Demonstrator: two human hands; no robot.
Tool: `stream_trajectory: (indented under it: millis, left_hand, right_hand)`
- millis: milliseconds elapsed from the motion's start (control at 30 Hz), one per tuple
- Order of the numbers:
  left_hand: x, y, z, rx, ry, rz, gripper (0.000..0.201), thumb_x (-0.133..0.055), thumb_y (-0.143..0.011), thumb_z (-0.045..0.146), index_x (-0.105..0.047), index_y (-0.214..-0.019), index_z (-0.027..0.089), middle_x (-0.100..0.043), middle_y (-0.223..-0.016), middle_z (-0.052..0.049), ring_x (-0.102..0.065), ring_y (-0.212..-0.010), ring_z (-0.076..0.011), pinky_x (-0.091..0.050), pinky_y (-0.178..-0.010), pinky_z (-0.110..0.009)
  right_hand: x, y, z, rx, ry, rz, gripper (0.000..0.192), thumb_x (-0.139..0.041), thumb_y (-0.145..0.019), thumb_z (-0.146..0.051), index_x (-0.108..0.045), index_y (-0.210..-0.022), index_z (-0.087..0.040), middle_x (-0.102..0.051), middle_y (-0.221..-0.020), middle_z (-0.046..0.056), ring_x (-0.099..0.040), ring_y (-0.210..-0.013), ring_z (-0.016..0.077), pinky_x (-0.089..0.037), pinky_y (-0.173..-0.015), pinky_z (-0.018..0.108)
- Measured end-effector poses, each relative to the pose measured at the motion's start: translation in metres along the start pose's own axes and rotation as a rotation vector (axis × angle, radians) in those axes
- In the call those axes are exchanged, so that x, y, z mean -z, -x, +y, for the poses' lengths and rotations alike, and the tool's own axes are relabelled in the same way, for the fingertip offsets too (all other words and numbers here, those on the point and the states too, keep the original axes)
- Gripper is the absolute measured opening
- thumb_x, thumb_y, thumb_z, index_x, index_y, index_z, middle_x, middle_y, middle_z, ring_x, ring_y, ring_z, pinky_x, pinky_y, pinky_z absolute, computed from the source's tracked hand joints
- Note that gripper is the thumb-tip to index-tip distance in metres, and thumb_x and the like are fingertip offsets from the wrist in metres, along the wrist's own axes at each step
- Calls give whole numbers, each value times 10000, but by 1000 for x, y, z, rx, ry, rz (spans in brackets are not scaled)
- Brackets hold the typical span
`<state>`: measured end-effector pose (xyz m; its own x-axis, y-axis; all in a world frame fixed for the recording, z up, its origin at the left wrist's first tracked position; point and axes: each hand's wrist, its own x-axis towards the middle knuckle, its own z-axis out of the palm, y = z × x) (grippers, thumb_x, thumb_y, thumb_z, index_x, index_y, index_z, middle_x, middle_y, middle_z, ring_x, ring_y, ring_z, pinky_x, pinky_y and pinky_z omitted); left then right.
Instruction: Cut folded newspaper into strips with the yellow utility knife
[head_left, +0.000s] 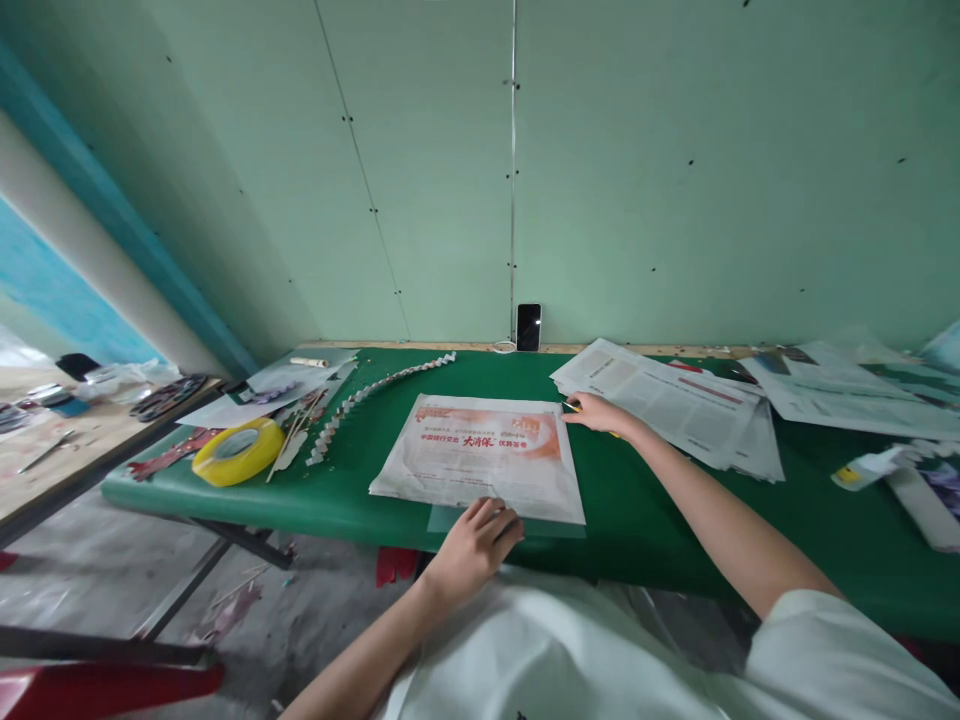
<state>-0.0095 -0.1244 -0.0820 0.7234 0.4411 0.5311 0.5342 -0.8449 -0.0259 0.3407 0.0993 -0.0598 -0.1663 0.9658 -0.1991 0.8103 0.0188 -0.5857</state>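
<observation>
A folded newspaper sheet (484, 455) with red print lies flat on the green table (645, 510), on top of a thin translucent sheet. My left hand (472, 545) rests at the near edge of that sheet, fingers curled on the paper's front border. My right hand (600, 412) sits at the sheet's far right corner and grips a small yellow tool (572, 407), whose tip shows beyond my fingers; the rest of it is hidden.
A stack of newspapers (675, 400) lies right of my hand, more papers (847, 395) further right. A yellow tape roll (238, 450), sticks and a folded paper chain (375, 390) lie at the left. A phone (528, 327) leans on the green wall.
</observation>
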Motion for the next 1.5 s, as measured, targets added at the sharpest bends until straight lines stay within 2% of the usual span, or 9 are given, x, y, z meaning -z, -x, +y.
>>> stream_trajectory:
  millis: [100, 167, 267, 400, 700, 933, 1100, 1300, 1500]
  left_hand:
    - [1, 1, -2, -24, 20, 23, 219, -508, -1156, 151, -723, -1196, 154, -760, -1175, -131, -670, -1099, -270, -599, -941, -423]
    - [0, -2, -3, -33, 38, 23, 228, -495, -1163, 153, -721, -1198, 154, -761, -1179, -127, -669, -1099, -263, -597, -945, -416]
    - [-2, -7, -6, -32, 68, 0, 249, -473, -1175, 167, -718, -1217, 157, -761, -1189, -125, -669, -1126, -262, -593, -968, -417]
    - [-6, -14, -10, -5, 100, -41, 269, -462, -1181, 182, -719, -1262, 177, -756, -1227, -128, -661, -1183, -267, -587, -1002, -428]
    - [-8, -25, -18, -56, 141, -105, 289, -463, -1171, 159, -693, -1344, 188, -744, -1222, -122, -661, -1211, -258, -598, -1033, -404]
    - [-9, -32, -24, -96, 203, -129, 267, -476, -1168, 161, -718, -1280, 179, -752, -1182, -107, -653, -1191, -245, -585, -1039, -391]
    - [-9, -41, -31, -76, 281, -113, 298, -475, -1152, 128, -752, -1238, 196, -760, -1172, -96, -645, -1209, -243, -577, -1063, -383]
    - [-2, -41, -54, -26, 252, -104, 258, -517, -1157, 184, -771, -1204, 192, -764, -1151, -105, -684, -1126, -246, -599, -1004, -408]
    - [-4, -38, -86, 57, 273, -129, 262, -542, -1158, 226, -800, -1127, 195, -795, -1254, -98, -708, -1260, -244, -605, -1099, -427]
  right_hand:
    - [6, 9, 11, 128, 29, -147, 975, -898, -815, -598, -579, -1648, -205, -727, -1461, 197, -743, -1186, 364, -612, -884, 362]
    - [8, 16, 17, 167, 78, -199, 1071, -913, -766, -654, -556, -1683, -231, -704, -1498, 187, -715, -1261, 407, -596, -975, 394]
    - [8, 24, 21, 171, 136, -190, 1088, -868, -776, -724, -544, -1698, -247, -731, -1442, 176, -722, -1228, 444, -578, -1000, 420]
    - [7, 27, 19, 200, 103, -192, 1064, -863, -784, -697, -555, -1691, -234, -717, -1488, 183, -673, -1310, 469, -563, -1030, 423]
    - [7, 23, 20, 239, 85, -182, 1041, -891, -780, -624, -572, -1678, -204, -685, -1539, 193, -663, -1359, 452, -522, -1127, 427]
    - [10, 27, 15, 242, 98, -209, 1029, -870, -806, -615, -554, -1687, -188, -664, -1579, 187, -651, -1387, 450, -519, -1141, 429]
    - [12, 28, 11, 241, 85, -210, 1006, -872, -823, -625, -556, -1688, -221, -634, -1622, 166, -655, -1388, 457, -542, -1120, 447]
    - [0, 8, 5, 286, 61, -139, 905, -885, -850, -607, -610, -1649, -281, -599, -1657, 127, -658, -1415, 431, -540, -1156, 460]
    - [-7, -36, -33, 314, 94, -178, 787, -872, -911, -455, -618, -1639, -297, -621, -1636, 121, -699, -1363, 395, -554, -1122, 429]
